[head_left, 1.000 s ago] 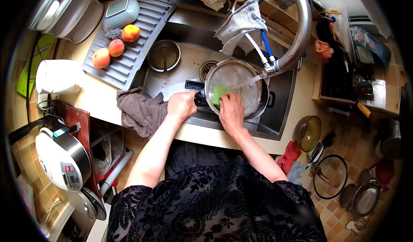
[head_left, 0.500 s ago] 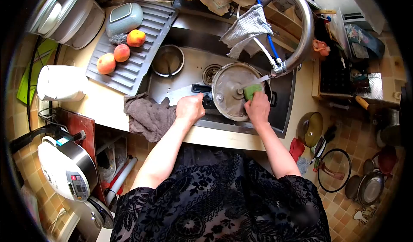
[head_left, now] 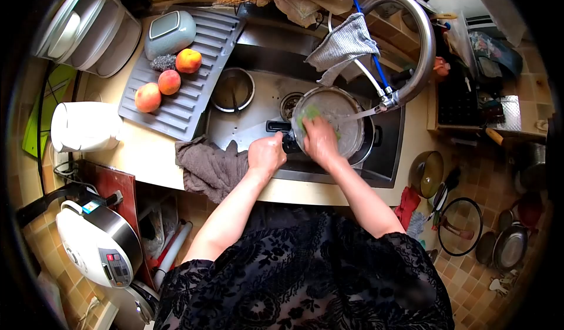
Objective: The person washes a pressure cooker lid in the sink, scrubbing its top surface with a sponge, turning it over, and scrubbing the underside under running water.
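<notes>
My left hand (head_left: 267,154) is closed around a black handle (head_left: 290,144) of what looks like a pressure cooker lid (head_left: 346,136). The lid lies over a pot (head_left: 370,131) in the sink, whose rim and small side handle (head_left: 378,135) show on the right. Another black handle (head_left: 276,127) sticks out just above my left fist. My right hand (head_left: 321,139) presses a green scouring pad (head_left: 308,116) on the left part of the lid; hand and pad are slightly blurred. Water runs from the faucet (head_left: 388,101) onto the lid.
A smaller pan (head_left: 233,89) sits at the sink's left, beside the drain (head_left: 289,104). A brown towel (head_left: 210,168) hangs over the counter edge. Peaches (head_left: 169,82) and a grey-blue dish (head_left: 170,33) rest on the ridged drying tray (head_left: 158,115). A grey cloth (head_left: 346,45) hangs by the faucet.
My right hand and the green pad have moved left across the lid, from beside its knob towards the handle side. My left hand keeps its grip.
</notes>
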`<action>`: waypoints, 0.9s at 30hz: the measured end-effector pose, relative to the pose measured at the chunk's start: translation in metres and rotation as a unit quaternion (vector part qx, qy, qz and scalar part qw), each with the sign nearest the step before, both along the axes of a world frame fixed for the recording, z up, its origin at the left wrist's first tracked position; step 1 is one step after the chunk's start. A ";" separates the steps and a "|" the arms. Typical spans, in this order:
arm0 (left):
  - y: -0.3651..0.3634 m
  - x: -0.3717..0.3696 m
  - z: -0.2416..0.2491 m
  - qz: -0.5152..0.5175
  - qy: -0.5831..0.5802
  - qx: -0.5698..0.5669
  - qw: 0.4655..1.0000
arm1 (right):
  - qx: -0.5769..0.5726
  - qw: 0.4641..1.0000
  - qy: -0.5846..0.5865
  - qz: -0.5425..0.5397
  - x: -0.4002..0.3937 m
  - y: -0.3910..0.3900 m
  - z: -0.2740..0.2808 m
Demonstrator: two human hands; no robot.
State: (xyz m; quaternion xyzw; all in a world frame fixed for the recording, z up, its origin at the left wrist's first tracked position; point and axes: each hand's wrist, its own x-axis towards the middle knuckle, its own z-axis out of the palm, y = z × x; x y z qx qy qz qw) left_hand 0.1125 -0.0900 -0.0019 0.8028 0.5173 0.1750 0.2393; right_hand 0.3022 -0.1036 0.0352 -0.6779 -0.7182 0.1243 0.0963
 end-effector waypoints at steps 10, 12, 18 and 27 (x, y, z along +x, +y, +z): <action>-0.001 -0.003 0.002 -0.013 0.005 -0.006 1.000 | 0.069 0.980 -0.187 -0.016 0.043 0.040 -0.018; 0.000 -0.001 0.005 -0.008 0.006 -0.004 1.000 | 0.087 0.974 -0.208 -0.020 0.071 0.041 -0.006; -0.002 0.001 0.005 -0.016 0.023 -0.011 1.000 | 0.033 0.975 -0.203 -0.086 0.089 -0.002 0.011; 0.001 -0.002 0.001 -0.025 0.031 -0.068 0.997 | -0.048 0.911 0.140 -0.384 0.045 -0.052 -0.011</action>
